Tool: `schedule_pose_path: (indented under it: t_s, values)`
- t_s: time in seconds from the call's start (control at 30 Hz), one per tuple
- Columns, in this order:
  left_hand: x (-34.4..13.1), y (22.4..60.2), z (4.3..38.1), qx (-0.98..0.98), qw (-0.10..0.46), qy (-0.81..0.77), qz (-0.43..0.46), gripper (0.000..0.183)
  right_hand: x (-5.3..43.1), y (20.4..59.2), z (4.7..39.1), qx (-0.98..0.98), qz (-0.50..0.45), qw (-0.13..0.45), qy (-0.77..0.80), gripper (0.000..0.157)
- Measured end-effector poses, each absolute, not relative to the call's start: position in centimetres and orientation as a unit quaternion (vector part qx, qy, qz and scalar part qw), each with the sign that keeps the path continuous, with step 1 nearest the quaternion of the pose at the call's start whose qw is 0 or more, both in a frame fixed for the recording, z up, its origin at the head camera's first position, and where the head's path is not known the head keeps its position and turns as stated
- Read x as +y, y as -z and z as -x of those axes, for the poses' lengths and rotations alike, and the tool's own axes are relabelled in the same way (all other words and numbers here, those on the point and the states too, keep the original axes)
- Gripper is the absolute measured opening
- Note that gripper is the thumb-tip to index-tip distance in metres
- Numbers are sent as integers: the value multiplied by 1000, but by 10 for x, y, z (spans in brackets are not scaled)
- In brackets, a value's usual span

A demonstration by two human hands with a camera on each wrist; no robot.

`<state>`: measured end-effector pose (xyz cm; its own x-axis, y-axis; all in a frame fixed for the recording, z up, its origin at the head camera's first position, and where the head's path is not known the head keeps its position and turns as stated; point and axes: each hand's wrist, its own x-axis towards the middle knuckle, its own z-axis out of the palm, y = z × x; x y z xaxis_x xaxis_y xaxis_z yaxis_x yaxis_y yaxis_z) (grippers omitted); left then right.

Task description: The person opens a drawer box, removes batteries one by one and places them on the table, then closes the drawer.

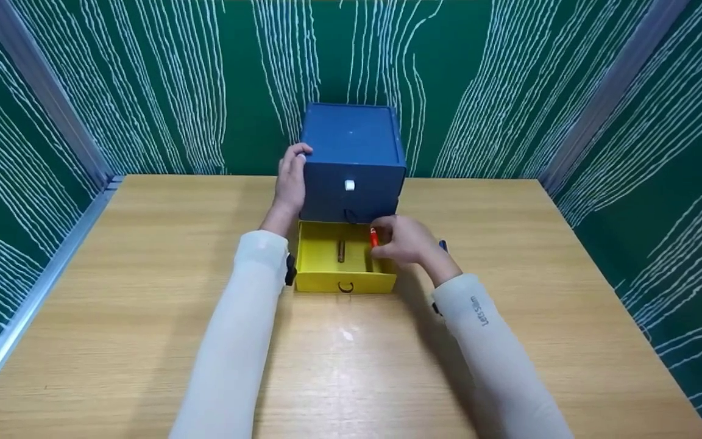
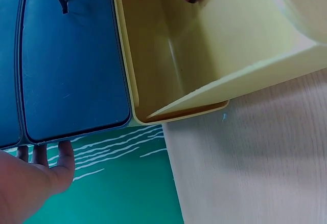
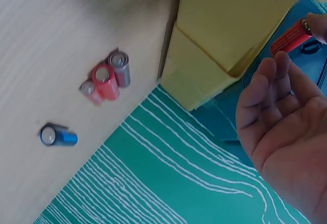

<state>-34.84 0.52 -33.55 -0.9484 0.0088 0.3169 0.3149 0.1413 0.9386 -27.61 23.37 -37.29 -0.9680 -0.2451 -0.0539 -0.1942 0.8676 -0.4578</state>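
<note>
My left hand point(image 1: 292, 181) rests against the left side of a blue drawer cabinet point(image 1: 351, 134), fingertips near its top edge. In the left wrist view several fingers point(image 2: 65, 157) touch the cabinet's side. Below, a yellow drawer point(image 1: 346, 283) is pulled out toward me, and a brownish battery point(image 1: 341, 251) lies inside it. My right hand point(image 1: 409, 239) is over the drawer's right side, pinching a red battery point(image 1: 374, 237) between thumb and fingertips. The right wrist view shows the pinched battery point(image 3: 291, 37) tilted, with the other fingers loosely bent beneath.
On the wooden table right of the drawer stand a grey battery point(image 3: 120, 68), a red battery point(image 3: 105, 82) and a smaller pinkish battery point(image 3: 91, 92), close together. A blue battery point(image 3: 59, 135) lies apart from them. Green panels point(image 1: 253, 91) with white lines enclose the table.
</note>
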Motion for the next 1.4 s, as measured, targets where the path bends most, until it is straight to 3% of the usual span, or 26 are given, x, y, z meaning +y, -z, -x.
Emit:
schedule_pose_path:
  t_s: [0.33, 0.8, 1.4]
  values:
    - [3, 336, 349, -740, 119, 654, 103, 25, 257, 362, 276, 963, 86, 86, 239, 49]
    - [6, 335, 348, -736, 118, 657, 113, 26, 304, 363, 280, 978, 77, 44, 188, 50]
    - [5, 334, 348, -740, 116, 652, 115, 27, 331, 392, 292, 975, 12, 104, 194, 57]
